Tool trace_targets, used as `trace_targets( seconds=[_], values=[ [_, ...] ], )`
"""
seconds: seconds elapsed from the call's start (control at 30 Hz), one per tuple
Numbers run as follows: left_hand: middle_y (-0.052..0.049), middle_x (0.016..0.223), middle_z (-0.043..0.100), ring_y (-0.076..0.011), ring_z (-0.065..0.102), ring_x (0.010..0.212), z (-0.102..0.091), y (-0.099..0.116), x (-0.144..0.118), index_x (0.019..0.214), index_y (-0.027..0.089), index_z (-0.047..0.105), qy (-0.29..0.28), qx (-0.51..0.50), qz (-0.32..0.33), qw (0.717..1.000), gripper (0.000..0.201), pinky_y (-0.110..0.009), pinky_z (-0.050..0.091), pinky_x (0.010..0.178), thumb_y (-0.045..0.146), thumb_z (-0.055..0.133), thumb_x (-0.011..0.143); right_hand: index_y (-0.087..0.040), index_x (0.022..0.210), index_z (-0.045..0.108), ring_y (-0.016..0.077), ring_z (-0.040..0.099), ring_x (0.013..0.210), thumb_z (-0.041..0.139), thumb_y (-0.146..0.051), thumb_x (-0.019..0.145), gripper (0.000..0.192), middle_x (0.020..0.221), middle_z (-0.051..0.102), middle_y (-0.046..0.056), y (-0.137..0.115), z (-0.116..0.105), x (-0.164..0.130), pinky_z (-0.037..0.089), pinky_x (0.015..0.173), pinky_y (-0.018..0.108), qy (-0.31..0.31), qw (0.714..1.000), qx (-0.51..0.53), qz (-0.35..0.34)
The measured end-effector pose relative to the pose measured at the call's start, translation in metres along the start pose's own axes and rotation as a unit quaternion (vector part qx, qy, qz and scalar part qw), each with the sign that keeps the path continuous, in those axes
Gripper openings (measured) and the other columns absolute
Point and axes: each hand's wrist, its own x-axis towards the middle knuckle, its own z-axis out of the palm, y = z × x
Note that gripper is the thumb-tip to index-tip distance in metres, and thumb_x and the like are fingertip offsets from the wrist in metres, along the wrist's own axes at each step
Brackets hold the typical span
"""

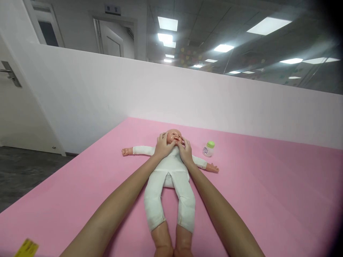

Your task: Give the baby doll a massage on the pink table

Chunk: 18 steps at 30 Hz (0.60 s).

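Pink covers the whole table (268, 200) in front of you, backed by a low white partition wall (107, 92) with a glass pane above it reflecting the ceiling lights; a white door with a metal handle stands at the far left, and a yellow scrap (26, 248) lies at the near left corner of the table; from the head view, the only view you have, a baby doll (171, 175) in a white cloth suit lies flat on its back at the middle of the table, head away from you, arms spread wide to either side, bare plastic feet nearest you; your left hand (162, 146) rests against the left side of the doll's head, fingers curved round cheek and temple, a loose cupping grip rather than a clenched one; your right hand (184, 151) lies against the other cheek and the chin, fingers bent and touching the face, again not closed round anything; both forearms run up along either side of the doll's body; a small white bottle (208, 149) with a green cap stands upright near the doll's outstretched arm on your right, apart from it and untouched; judging by that, the work on the face is in hand, the doll is fully dressed, and the bottle has no hand near it.
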Motion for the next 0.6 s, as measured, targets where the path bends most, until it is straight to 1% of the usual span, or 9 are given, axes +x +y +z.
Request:
trace_targets(
  seconds=[0.5, 0.6],
  values=[
    [-0.012, 0.140, 0.051, -0.0319, 0.047, 0.134, 0.0010, -0.0012, 0.0006, 0.145, 0.021, 0.051, 0.003, 0.004, 0.003, 1.000, 0.060, -0.046, 0.040, 0.116, 0.043, 0.063, 0.091, -0.021, 0.138, 0.060, 0.0266, 0.060, 0.125, 0.058, -0.048, 0.090, 0.055, 0.141, 0.059, 0.014, 0.0020, -0.0002, 0.0005, 0.049, 0.107, 0.042, -0.003, 1.000, -0.007, -0.012],
    [-0.013, 0.140, 0.051, -0.0322, 0.047, 0.134, 0.0009, -0.0007, 0.0005, 0.146, 0.021, 0.050, 0.002, 0.004, 0.001, 1.000, 0.060, -0.046, 0.040, 0.116, 0.043, 0.063, 0.091, -0.021, 0.136, 0.060, 0.0267, 0.059, 0.124, 0.058, -0.047, 0.089, 0.054, 0.138, 0.060, 0.014, 0.0022, -0.0001, 0.0006, 0.049, 0.107, 0.042, -0.003, 1.000, -0.002, -0.017]
  ],
)
